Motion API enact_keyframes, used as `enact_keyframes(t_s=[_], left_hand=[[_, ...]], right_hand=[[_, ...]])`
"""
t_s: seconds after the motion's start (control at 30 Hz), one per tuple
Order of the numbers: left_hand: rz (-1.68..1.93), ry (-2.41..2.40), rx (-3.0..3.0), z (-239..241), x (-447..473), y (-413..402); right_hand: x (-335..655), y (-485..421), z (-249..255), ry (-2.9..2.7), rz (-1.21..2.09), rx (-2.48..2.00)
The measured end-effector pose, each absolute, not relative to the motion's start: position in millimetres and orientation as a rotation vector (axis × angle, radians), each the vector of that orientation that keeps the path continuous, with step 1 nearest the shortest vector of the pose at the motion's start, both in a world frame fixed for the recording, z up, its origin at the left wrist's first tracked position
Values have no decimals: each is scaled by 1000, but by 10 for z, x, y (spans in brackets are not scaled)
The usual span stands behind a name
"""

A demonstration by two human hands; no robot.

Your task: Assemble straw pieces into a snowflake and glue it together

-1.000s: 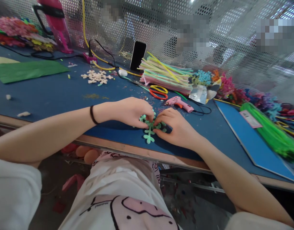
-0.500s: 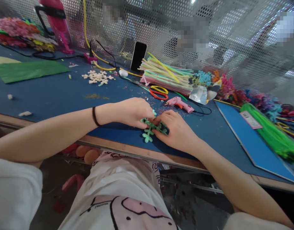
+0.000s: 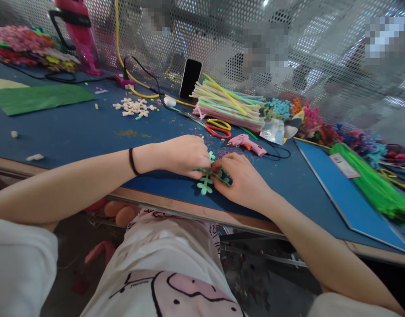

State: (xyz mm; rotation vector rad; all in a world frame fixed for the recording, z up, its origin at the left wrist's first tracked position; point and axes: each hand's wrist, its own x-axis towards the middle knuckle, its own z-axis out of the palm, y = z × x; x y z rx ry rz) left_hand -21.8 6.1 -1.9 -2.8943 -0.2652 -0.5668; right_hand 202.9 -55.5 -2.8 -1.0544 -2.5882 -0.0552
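A mint-green pipe-cleaner snowflake [image 3: 206, 184] lies on the blue table mat [image 3: 90, 132] near the front edge. My left hand [image 3: 185, 155], with a black band on its wrist, has its fingers curled and pinching the snowflake's left arms. My right hand [image 3: 243, 180] pinches its right arms, fingertips meeting the left hand's over the centre. Most of the snowflake is hidden under both hands; one lobed tip sticks out toward me.
Behind the hands lie a pink glue gun [image 3: 246, 143], red and yellow scissors [image 3: 218, 127], a bundle of pastel pipe cleaners [image 3: 228, 105], a propped phone [image 3: 190, 78] and white snowflakes [image 3: 134, 107]. Green pipe cleaners [image 3: 370, 180] lie on a blue board at right. Green felt [image 3: 37, 97] lies at left.
The hands have stayed together on the snowflake; it has turned slightly and its free tip has drawn in a little toward the hands.
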Motion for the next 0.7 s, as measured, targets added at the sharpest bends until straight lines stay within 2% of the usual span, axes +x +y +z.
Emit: enact_keyframes(t_s=[0.27,0.7], left_hand=[[-540,-252,-2871,-26,-234,102],[-695,-227,-2851,-31,-289,108]], right_hand=[[2030,-573,-24,-2633,-167,-1052],[2077,-481,-83,-2482,-691,-776]])
